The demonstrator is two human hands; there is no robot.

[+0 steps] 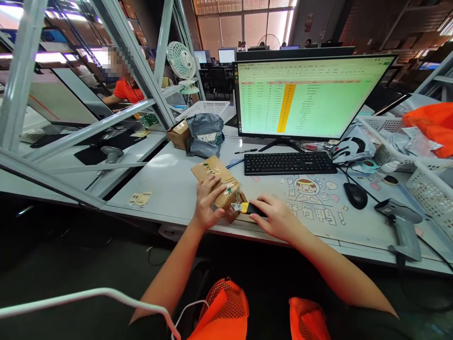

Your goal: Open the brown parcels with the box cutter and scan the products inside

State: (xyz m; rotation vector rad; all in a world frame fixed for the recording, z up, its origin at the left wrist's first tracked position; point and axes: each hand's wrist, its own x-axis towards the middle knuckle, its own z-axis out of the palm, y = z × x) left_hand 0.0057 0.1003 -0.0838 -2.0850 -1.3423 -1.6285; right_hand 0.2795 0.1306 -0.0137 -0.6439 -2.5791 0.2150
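Note:
A taped brown cardboard box (226,182) sits tilted near the front edge of the desk. My left hand (208,200) grips its left side, with the fingers spread over the top. In my right hand (274,215) is a utility knife (252,208) with a black and yellow handle, held from the right. Its blade end meets the near right end of the box; whether it has cut into the tape cannot be seen.
Behind the box lie a grey plastic parcel (205,134) and another carton (179,134). A keyboard (290,163), monitor (304,101), mouse (355,195) and barcode scanner (401,226) stand to the right. Metal frame bars (95,127) rise at left; a person in orange sits beyond.

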